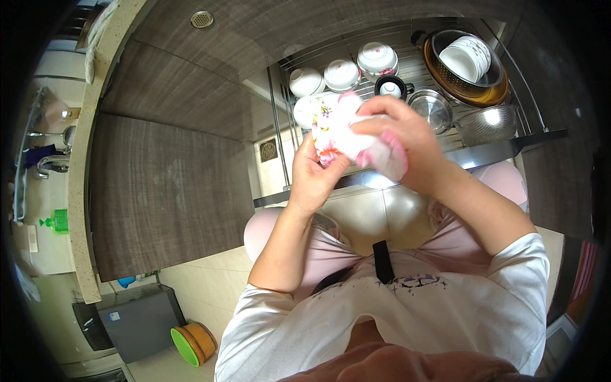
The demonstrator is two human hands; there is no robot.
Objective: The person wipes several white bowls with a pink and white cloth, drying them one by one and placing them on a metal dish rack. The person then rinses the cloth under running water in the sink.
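Note:
My left hand (312, 181) grips a white bowl with a flower pattern (323, 117) by its near side, above the pulled-out wire drawer. A white cloth with pink edges (389, 155) is bunched in my right hand (420, 145) and pressed against the bowl. The cloth and right fingers are slightly blurred and hide part of the bowl. Just beyond the hands, several upturned white bowls (342, 75) stand on the wire rack (410, 62). A black mug (384, 85) with a small white object in it is close to my right fingers.
Right in the drawer, a metal colander (494, 71) holding stacked white bowls (465, 59) sits in an amber basin (501, 93). Nearby are a clear round dish (432, 112) and a textured glass bowl (487, 125). The drawer's metal front (482, 157) crosses before my knees. Dark cabinets (172, 191) stand left.

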